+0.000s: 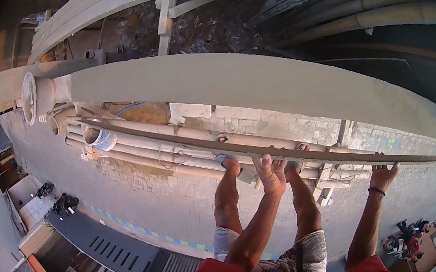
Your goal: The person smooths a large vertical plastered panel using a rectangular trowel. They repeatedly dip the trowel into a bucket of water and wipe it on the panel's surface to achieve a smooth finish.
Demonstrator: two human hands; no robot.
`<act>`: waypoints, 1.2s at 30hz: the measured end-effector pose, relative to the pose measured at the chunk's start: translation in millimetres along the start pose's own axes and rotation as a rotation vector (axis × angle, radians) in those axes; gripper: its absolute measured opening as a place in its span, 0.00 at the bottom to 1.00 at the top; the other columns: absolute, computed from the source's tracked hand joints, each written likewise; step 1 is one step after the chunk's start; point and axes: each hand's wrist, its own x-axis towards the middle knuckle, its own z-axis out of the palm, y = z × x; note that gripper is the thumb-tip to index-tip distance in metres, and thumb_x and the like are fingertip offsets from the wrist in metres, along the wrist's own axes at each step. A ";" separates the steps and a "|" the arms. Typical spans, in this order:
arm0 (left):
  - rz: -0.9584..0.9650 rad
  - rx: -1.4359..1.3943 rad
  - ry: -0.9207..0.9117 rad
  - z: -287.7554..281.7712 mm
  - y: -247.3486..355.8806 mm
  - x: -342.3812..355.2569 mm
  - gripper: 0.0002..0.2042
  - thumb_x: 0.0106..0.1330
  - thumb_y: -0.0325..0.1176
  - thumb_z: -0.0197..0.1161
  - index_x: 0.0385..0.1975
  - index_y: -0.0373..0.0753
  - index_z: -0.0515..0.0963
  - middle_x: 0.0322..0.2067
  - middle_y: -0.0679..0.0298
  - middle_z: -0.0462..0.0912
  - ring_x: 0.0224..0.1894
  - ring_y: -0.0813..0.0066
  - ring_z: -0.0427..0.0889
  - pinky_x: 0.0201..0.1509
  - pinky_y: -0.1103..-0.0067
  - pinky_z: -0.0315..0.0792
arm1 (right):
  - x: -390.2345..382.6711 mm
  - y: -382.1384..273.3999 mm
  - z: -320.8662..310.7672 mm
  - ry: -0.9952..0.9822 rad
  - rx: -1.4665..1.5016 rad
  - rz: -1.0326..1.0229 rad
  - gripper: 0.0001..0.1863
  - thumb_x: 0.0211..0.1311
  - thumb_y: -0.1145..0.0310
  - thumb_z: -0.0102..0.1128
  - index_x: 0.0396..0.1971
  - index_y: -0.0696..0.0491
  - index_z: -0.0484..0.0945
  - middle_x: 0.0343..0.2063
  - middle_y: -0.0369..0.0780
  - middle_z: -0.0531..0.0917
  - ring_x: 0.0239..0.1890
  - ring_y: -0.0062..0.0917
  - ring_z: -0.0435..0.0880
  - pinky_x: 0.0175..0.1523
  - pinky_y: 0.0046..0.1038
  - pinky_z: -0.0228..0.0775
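A long, narrow straightedge (325, 154) runs from the upper left to the far right in front of me, its edge rough with grey mortar. Near its middle my left hand (272, 175) grips it from below, fingers up against it. Farther right, my right hand (383, 174) is closed around it close to its right end, with a dark bracelet on the wrist. Beyond the straightedge stretches a long beam (208, 80) faced with smooth grey plaster, apart from the straightedge in the picture. Part of each hand's fingers is hidden behind the straightedge.
My feet stand on bamboo poles (200, 165) high above a paved street (137, 201). A mortar-stained bucket (100, 137) sits on the poles at left; a pale bucket-like vessel (32, 99) is by the beam's left end. Motorcycles (63, 205) and roofs lie below.
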 end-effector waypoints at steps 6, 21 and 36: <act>0.034 0.137 -0.135 20.1 23.5 -103.8 0.28 0.62 0.44 0.67 0.61 0.45 0.67 0.57 0.62 0.74 0.60 0.62 0.73 0.67 0.60 0.66 | -24.7 -53.5 -35.3 -0.030 0.081 -0.030 0.32 0.63 0.43 0.58 0.57 0.50 0.69 0.51 0.45 0.77 0.55 0.41 0.76 0.68 0.52 0.63; -0.016 0.254 -0.507 160.6 47.9 -238.5 0.34 0.61 0.45 0.66 0.66 0.46 0.61 0.62 0.58 0.69 0.68 0.55 0.65 0.73 0.51 0.53 | -133.8 -230.5 -80.1 -0.117 0.378 -0.258 0.39 0.64 0.40 0.56 0.64 0.55 0.64 0.58 0.53 0.72 0.64 0.50 0.69 0.70 0.48 0.58; -0.543 0.040 -0.706 371.4 57.8 -209.6 0.54 0.57 0.54 0.69 0.70 0.34 0.37 0.64 0.43 0.55 0.70 0.40 0.55 0.73 0.46 0.55 | -179.8 -449.7 -19.4 -0.316 0.375 -0.980 0.19 0.70 0.63 0.57 0.56 0.55 0.70 0.61 0.51 0.69 0.62 0.40 0.72 0.68 0.47 0.65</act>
